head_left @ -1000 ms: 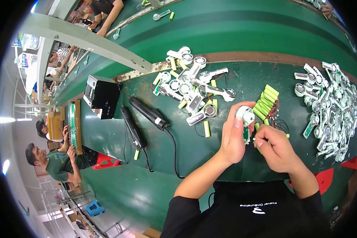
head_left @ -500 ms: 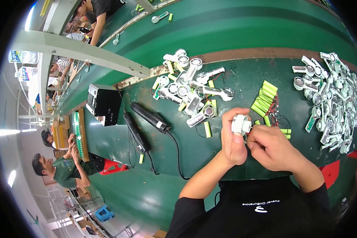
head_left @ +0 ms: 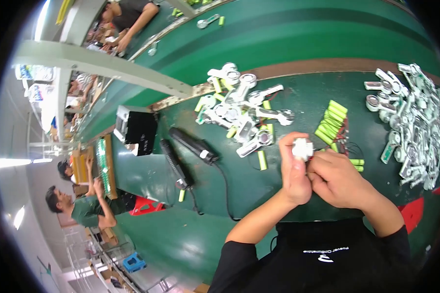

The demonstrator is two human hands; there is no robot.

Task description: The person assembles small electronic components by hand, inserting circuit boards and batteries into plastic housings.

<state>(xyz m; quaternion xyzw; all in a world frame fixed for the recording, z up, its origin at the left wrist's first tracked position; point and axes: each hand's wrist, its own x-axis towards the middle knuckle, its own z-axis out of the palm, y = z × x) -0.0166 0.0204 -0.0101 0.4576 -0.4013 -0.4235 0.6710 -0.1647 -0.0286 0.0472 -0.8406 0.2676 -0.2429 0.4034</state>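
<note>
In my left hand (head_left: 294, 178) is a white round plastic part (head_left: 303, 148), perhaps a small fan's motor housing, held upright between thumb and fingers. My right hand (head_left: 341, 179) is closed right beside it, fingertips pinched against the part's right side; what they grip is hidden. Just beyond my hands lies a bundle of green cylindrical batteries (head_left: 331, 119) with thin black and red wires. To the left of it is a pile of white handheld fan bodies (head_left: 234, 111) mixed with more green batteries.
A large heap of white fan bodies (head_left: 413, 127) covers the bench's right end. Two black corded handheld tools (head_left: 193, 144) lie left of centre, beside a black-and-silver box (head_left: 137, 132). A metal post (head_left: 107, 63) crosses the far left. Other people work at the left benches.
The view has shifted slightly, so the bench items sit a little further right. The white part has turned a little in my left hand, and my right hand stays close against it.
</note>
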